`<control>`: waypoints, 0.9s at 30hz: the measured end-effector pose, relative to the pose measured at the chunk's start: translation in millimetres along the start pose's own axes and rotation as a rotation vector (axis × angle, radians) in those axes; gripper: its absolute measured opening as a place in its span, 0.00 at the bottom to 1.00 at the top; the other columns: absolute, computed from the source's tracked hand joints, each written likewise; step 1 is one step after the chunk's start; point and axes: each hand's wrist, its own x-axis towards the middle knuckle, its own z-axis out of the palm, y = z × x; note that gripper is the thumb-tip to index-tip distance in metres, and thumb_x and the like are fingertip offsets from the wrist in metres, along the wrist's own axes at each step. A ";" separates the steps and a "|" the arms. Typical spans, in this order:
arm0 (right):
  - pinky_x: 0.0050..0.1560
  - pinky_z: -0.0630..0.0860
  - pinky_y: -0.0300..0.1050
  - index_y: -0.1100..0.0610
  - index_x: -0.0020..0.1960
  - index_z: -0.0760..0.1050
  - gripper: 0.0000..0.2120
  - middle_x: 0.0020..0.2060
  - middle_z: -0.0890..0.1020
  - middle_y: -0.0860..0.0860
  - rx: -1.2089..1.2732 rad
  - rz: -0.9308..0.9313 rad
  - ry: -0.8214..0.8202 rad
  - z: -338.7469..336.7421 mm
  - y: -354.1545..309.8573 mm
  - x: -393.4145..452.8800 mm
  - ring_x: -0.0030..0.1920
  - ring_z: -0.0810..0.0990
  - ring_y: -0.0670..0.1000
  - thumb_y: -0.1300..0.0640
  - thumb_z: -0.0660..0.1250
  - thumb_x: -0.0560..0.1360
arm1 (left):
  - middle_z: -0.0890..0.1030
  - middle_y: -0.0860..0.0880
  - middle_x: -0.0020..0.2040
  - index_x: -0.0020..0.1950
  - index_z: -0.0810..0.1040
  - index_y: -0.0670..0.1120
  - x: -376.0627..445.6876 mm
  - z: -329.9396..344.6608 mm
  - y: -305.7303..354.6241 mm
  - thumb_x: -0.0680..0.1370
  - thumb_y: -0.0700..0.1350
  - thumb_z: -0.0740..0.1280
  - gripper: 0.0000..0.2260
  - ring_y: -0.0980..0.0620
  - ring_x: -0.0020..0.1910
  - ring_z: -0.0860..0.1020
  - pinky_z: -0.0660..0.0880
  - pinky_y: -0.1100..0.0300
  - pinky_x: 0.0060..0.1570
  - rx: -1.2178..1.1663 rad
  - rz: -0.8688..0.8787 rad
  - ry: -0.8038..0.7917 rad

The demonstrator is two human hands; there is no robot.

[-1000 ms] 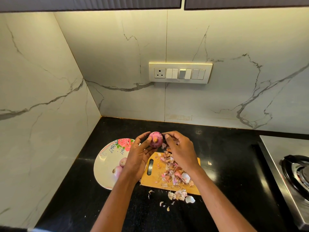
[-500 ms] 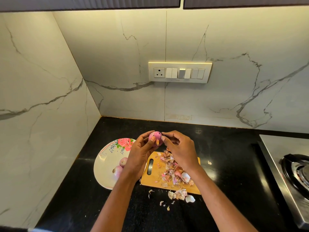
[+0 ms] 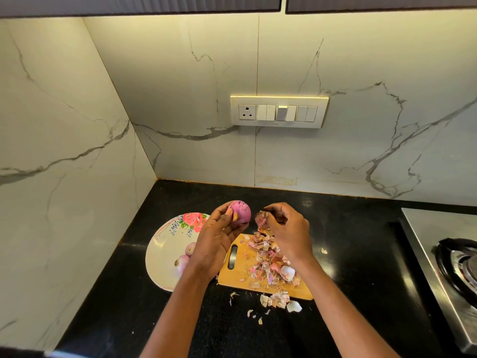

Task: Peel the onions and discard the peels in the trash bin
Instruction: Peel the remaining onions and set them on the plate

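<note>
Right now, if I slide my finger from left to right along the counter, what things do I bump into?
Flowered plate → onion in the left hand → peel pinched in the right hand → small peel scrap → stove.

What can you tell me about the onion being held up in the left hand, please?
The onion is small, round and purple-pink with a smooth, mostly peeled surface; a scrap of pale yellowish skin clings near the thumb. The left hand grips it from below and the side, raised above the black counter, beyond the far end of the wooden cutting board. The right hand, apart from it, pinches a torn-off peel.
</note>
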 end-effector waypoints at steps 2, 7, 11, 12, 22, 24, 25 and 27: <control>0.46 0.74 0.25 0.53 0.55 0.83 0.07 0.46 0.85 0.45 -0.061 0.017 -0.016 -3.1 7.9 2.6 0.48 0.83 0.40 0.61 0.70 0.79 | 0.84 0.42 0.58 0.67 0.76 0.43 0.3 -0.6 1.7 0.79 0.44 0.65 0.16 0.41 0.60 0.83 0.81 0.54 0.59 -0.026 -0.005 0.018; 0.47 0.74 0.26 0.53 0.59 0.82 0.09 0.51 0.84 0.45 -0.092 0.014 -0.072 -1.6 2.2 2.3 0.51 0.81 0.41 0.53 0.67 0.81 | 0.85 0.42 0.55 0.64 0.78 0.42 3.6 2.6 0.1 0.77 0.47 0.68 0.17 0.43 0.57 0.84 0.83 0.54 0.55 -0.052 -0.004 0.115; 0.52 0.77 0.30 0.49 0.63 0.79 0.17 0.54 0.83 0.40 0.045 -0.039 -0.247 2.6 -18.9 -2.5 0.54 0.81 0.37 0.44 0.69 0.78 | 0.83 0.41 0.60 0.66 0.78 0.45 4.8 6.9 -8.5 0.81 0.49 0.65 0.15 0.49 0.54 0.84 0.81 0.59 0.51 0.125 0.004 0.115; 0.53 0.78 0.30 0.49 0.63 0.79 0.17 0.54 0.83 0.39 0.056 -0.047 -0.248 4.2 -21.4 -3.5 0.54 0.81 0.37 0.45 0.70 0.77 | 0.83 0.41 0.61 0.66 0.78 0.46 4.0 7.8 -9.7 0.82 0.49 0.64 0.14 0.50 0.53 0.85 0.81 0.59 0.50 0.128 -0.002 0.107; 0.53 0.78 0.32 0.53 0.59 0.82 0.09 0.51 0.85 0.42 0.163 -0.036 -0.167 0.7 -25.3 -3.7 0.54 0.82 0.38 0.58 0.70 0.79 | 0.82 0.41 0.62 0.67 0.76 0.42 2.9 9.1 -3.7 0.83 0.44 0.63 0.14 0.43 0.59 0.84 0.83 0.54 0.54 0.075 -0.010 0.043; 0.52 0.78 0.31 0.52 0.60 0.82 0.11 0.52 0.85 0.42 0.184 -0.043 -0.175 0.9 -26.7 -4.9 0.54 0.82 0.37 0.57 0.71 0.79 | 0.83 0.42 0.60 0.67 0.77 0.44 3.4 8.1 -4.9 0.82 0.44 0.64 0.14 0.42 0.59 0.84 0.83 0.54 0.53 0.088 -0.003 0.052; 0.52 0.79 0.32 0.52 0.60 0.82 0.11 0.52 0.85 0.42 0.180 -0.051 -0.172 0.8 -27.1 -5.3 0.54 0.82 0.38 0.56 0.72 0.78 | 0.84 0.43 0.60 0.66 0.78 0.45 3.4 7.8 -4.7 0.82 0.44 0.65 0.13 0.43 0.58 0.84 0.83 0.56 0.51 0.114 0.002 0.054; 0.53 0.80 0.35 0.52 0.61 0.82 0.11 0.52 0.85 0.42 0.168 -0.062 -0.166 -0.1 -26.6 -5.5 0.54 0.82 0.39 0.55 0.72 0.78 | 0.85 0.45 0.58 0.65 0.79 0.48 3.3 7.8 -4.3 0.80 0.47 0.66 0.13 0.46 0.56 0.85 0.82 0.59 0.49 0.179 0.014 0.052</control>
